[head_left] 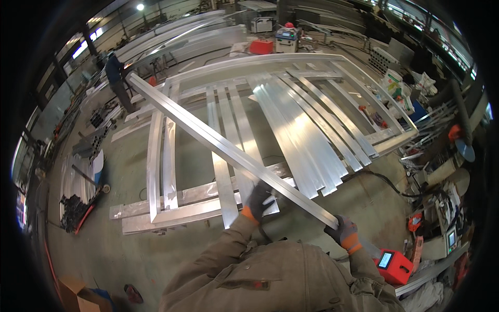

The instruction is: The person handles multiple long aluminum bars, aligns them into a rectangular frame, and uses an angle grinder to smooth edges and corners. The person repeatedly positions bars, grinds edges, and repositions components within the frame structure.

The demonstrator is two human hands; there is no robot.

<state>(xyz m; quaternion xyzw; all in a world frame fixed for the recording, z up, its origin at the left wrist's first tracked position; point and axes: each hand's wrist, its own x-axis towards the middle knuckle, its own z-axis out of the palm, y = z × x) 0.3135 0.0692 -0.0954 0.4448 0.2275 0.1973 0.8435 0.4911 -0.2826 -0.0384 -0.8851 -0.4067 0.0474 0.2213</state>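
A long silver aluminium profile [218,138] slants across the view from the far left down to the near right, above the other metal pieces. My right hand [344,232], in a dark glove with an orange cuff, is closed around its near end. Further along, my left hand [257,200], gloved alike, holds the profile from its near side and underneath. The bar partly hides the left fingers. Beneath lies a large aluminium frame [179,216], with several loose strips [222,177] and a row of wide flat profiles [296,135] laid across it.
A person [117,78] in dark clothes stands at the far left. Near my right arm sits a red machine with a screen [395,266]. A cart of dark-ended profiles [80,192] stands left. An open cardboard box [83,294] is at lower left; a dark cable [384,179] runs right.
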